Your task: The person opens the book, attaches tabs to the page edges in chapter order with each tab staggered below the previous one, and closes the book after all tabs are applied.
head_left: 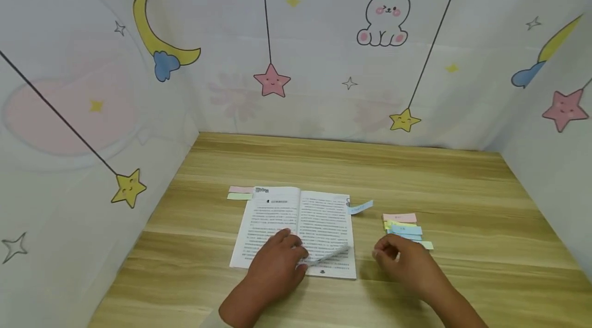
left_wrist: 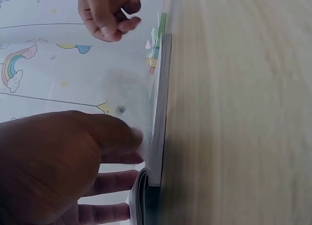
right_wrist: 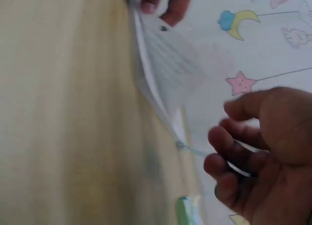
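An open book [head_left: 324, 215] with printed pages lies on the wooden table. My left hand [head_left: 277, 263] rests on its left page and over the gutter, the fingers fairly straight. Beside that thumb, a page edge [head_left: 329, 255] stands raised, blurred in the left wrist view; whether the thumb grips it I cannot tell. To the right of the book hovers my right hand [head_left: 407, 263], its fingers loosely curled with nothing between them. A blue tab [head_left: 361, 207] sticks out from the book's right edge; pink [head_left: 241, 189] and green tabs [head_left: 239, 196] stick out at the left.
A small pile of coloured paper strips [head_left: 404, 230], pink, yellow, blue and green, lies on the table [head_left: 476, 225] just beyond my right hand. White cloth walls [head_left: 314, 24] with cartoon stars, moons and a rabbit enclose the table at the back and sides.
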### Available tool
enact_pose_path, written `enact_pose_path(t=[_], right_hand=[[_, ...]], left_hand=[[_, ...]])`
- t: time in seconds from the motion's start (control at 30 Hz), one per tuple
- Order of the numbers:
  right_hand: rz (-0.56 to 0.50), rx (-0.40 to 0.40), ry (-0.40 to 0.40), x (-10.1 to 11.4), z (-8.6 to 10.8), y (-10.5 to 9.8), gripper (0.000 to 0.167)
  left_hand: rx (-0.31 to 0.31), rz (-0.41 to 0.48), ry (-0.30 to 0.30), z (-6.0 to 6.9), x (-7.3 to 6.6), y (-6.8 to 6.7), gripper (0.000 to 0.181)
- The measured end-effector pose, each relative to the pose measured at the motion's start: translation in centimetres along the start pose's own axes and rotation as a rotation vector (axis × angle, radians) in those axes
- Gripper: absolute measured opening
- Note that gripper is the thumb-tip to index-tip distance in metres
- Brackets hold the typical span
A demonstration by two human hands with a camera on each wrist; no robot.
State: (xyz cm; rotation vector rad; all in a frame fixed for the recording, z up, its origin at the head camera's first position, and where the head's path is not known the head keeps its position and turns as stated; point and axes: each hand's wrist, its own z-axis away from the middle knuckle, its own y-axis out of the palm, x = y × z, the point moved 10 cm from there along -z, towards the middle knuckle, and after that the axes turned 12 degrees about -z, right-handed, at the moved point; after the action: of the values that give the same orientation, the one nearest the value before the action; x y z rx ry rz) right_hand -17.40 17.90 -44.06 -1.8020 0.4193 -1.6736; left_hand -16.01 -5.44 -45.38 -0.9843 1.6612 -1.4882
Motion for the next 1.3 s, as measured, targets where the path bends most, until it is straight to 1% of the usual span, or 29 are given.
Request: enact_pose_path(t=[0.07, 0.13, 0.2, 0.3, 0.37, 0.43, 0.5, 0.53, 0.6, 0.67, 0.73, 0.77, 0.83, 0.87, 0.97, 1.03, 1.1, 1.17, 1.23, 1.3], right_hand=[[0.033, 0.048, -0.154, 0.9, 0.5, 1.7, 0.01], [0.07, 0.097, -0.287, 1.7, 1.0, 3.4, 0.014], [0.084, 0.147, -0.36, 2.2, 1.4, 4.8, 0.019], [0.103, 0.216, -0.344, 2.2, 1.6, 6.2, 0.025], [0.131, 0.236, -0.318, 2.2, 1.5, 6.6, 0.027], [0.155, 0.235, -0.307, 2.3, 1.5, 6.7, 0.029], [0.167, 0.225, -0.298, 2.4, 1.4, 6.7, 0.03], [0.167, 0.217, -0.3, 2.5, 1.4, 6.7, 0.03], [0.171, 0.207, -0.3, 2.6, 1.4, 6.7, 0.031], [0.175, 0.203, -0.281, 2.6, 1.3, 6.7, 0.031], [0.179, 0.199, -0.267, 2.5, 1.2, 6.7, 0.031], [0.181, 0.199, -0.26, 2.5, 1.2, 6.8, 0.031], [0.179, 0.195, -0.25, 2.5, 1.1, 6.7, 0.031], [0.176, 0.191, -0.254, 2.5, 1.0, 6.7, 0.031], [0.174, 0.185, -0.258, 2.6, 1.0, 6.7, 0.031], [0.172, 0.184, -0.26, 2.6, 1.0, 6.7, 0.031], [0.175, 0.185, -0.259, 2.5, 1.0, 6.8, 0.03], [0.173, 0.182, -0.264, 2.6, 1.0, 6.8, 0.03], [0.17, 0.175, -0.267, 2.7, 0.9, 6.8, 0.03], [0.169, 0.171, -0.266, 2.8, 0.9, 6.8, 0.03]], left_hand=[[-0.034, -0.017, -0.008, -0.1, 0.0, -0.3, 0.023], [-0.055, -0.031, -0.025, -0.1, 0.1, -0.5, 0.027], [-0.058, -0.042, -0.049, -0.2, 0.1, -0.5, 0.032], [-0.054, -0.055, -0.08, -0.4, 0.0, -0.5, 0.042], [-0.063, -0.057, -0.101, -0.5, 0.1, -0.6, 0.047], [-0.091, -0.047, -0.13, -0.6, 0.4, -0.9, 0.048], [-0.146, -0.03, -0.167, -0.6, 0.8, -1.5, 0.05], [-0.183, -0.022, -0.186, -0.5, 1.0, -1.8, 0.055], [-0.272, -0.012, -0.218, -0.1, 1.5, -2.6, 0.07], [-0.357, -0.039, -0.241, 0.3, 2.0, -3.4, 0.086], [-0.41, -0.085, -0.254, 0.7, 2.3, -3.9, 0.095], [-0.417, -0.111, -0.26, 0.8, 2.4, -4.1, 0.095], [-0.393, -0.16, -0.268, 1.0, 2.5, -4.2, 0.092], [-0.364, -0.172, -0.27, 1.0, 2.6, -4.0, 0.09], [-0.245, -0.191, -0.274, 0.9, 2.7, -3.2, 0.081], [-0.168, -0.192, -0.276, 0.9, 2.7, -2.5, 0.068], [-0.116, -0.202, -0.271, 0.9, 2.6, -2.0, 0.055], [-0.097, -0.205, -0.256, 0.9, 2.5, -1.9, 0.042], [-0.101, -0.199, -0.233, 0.9, 2.2, -1.9, 0.031], [-0.105, -0.173, -0.214, 0.9, 2.1, -1.9, 0.029]])
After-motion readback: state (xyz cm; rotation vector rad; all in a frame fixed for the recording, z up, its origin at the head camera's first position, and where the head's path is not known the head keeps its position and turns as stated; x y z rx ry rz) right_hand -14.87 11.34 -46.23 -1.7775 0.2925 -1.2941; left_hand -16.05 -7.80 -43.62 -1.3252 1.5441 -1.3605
